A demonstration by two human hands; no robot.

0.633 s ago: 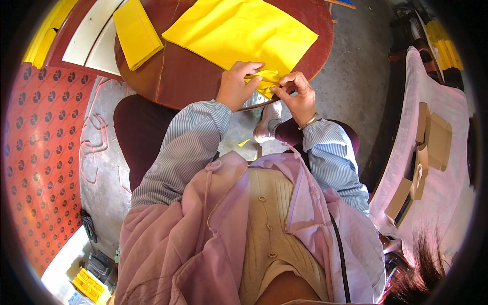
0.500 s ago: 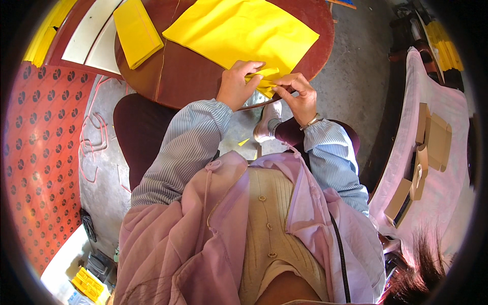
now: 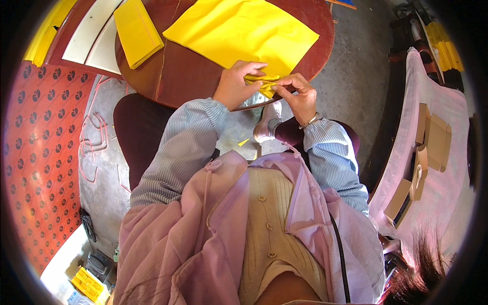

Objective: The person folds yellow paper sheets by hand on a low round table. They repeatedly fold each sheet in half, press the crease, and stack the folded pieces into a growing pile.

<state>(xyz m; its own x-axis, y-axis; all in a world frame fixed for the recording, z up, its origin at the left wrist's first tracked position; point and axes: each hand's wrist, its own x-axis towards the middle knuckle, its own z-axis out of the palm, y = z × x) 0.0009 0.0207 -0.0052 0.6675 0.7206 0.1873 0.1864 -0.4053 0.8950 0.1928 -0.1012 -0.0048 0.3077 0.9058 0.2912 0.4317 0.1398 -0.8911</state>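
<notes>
A small folded yellow paper piece (image 3: 264,86) is pinched between both my hands at the near edge of a round dark red table (image 3: 188,76). My left hand (image 3: 235,84) grips its left side, fingers curled over it. My right hand (image 3: 299,95), with a bracelet at the wrist, grips its right side. Just beyond the hands a large yellow sheet (image 3: 241,31) lies flat on the table. A stack of folded yellow sheets (image 3: 137,31) rests at the table's left.
A dark red chair seat (image 3: 137,132) stands under the table's left edge. My white shoe (image 3: 267,124) rests on the grey concrete floor. To the right, a pink cloth-covered surface (image 3: 447,152) carries several brown cardboard pieces (image 3: 432,142). A red patterned mat (image 3: 40,152) lies at the left.
Both hands stay at the table's edge on the small yellow piece; the fingers have shifted slightly along it, and the left hand's fingers now reach further over it.
</notes>
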